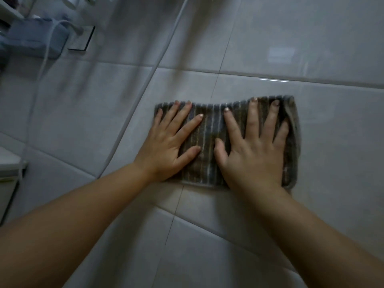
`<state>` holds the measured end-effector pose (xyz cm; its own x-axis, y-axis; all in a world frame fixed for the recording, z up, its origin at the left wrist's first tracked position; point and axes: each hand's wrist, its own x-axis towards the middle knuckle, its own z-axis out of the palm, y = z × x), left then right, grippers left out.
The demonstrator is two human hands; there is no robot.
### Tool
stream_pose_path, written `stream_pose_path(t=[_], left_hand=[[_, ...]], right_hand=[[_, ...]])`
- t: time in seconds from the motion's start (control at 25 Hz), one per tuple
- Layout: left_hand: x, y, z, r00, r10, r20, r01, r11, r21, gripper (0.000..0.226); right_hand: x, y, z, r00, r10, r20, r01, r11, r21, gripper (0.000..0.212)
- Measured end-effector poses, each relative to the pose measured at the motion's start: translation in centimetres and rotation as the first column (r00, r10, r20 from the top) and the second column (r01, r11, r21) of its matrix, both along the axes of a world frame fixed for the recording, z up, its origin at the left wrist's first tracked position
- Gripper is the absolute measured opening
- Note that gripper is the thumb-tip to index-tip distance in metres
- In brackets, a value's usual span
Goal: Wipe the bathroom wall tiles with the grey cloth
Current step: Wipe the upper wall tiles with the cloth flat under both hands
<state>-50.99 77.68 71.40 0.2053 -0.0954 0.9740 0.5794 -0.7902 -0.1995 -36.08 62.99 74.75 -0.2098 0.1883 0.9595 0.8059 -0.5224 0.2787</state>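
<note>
The grey striped cloth [209, 140] is spread flat against the glossy grey wall tiles [332, 142]. My left hand [170, 142] presses on its left half with the fingers straight and spread. My right hand [253, 148] presses on its right half the same way, fingers pointing up. The cloth's right edge [294, 142] is folded over beside my little finger. Both forearms reach in from the bottom of the view.
A white hose [164, 53] runs diagonally down the wall left of the cloth. At the upper left sit a blue container [35, 38], a white cable and a dark-framed wall plate [82, 40]. A white ledge [8, 163] juts in at the left edge.
</note>
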Motion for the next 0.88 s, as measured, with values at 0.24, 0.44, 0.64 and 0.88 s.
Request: stream_pose_path(t=[0.24,0.44,0.64,0.88], left_hand=[[-1.4,0.9,-8.0,0.997,0.036,-0.070,-0.036,0.999,-0.001,0.068],[1.7,-2.6,-8.1,0.990,-0.009,-0.137,0.021,0.996,0.087,0.067],[6.7,-7.7,-1.7,0.991,-0.029,-0.130,0.045,0.992,0.121,0.068],[9.1,-10.1,1.7,0.993,-0.008,-0.115,0.020,0.995,0.102,0.068]], right_hand=[[-1.0,0.0,-9.1,0.998,0.064,0.030,-0.059,0.988,-0.141,0.067],[2.3,-4.0,-11.1,0.999,0.030,0.023,-0.027,0.991,-0.133,0.068],[7.3,-9.0,-5.7,0.999,-0.044,0.001,0.044,0.999,0.014,0.065],[9.5,-10.9,-1.9,0.995,-0.051,-0.087,0.059,0.993,0.098,0.063]])
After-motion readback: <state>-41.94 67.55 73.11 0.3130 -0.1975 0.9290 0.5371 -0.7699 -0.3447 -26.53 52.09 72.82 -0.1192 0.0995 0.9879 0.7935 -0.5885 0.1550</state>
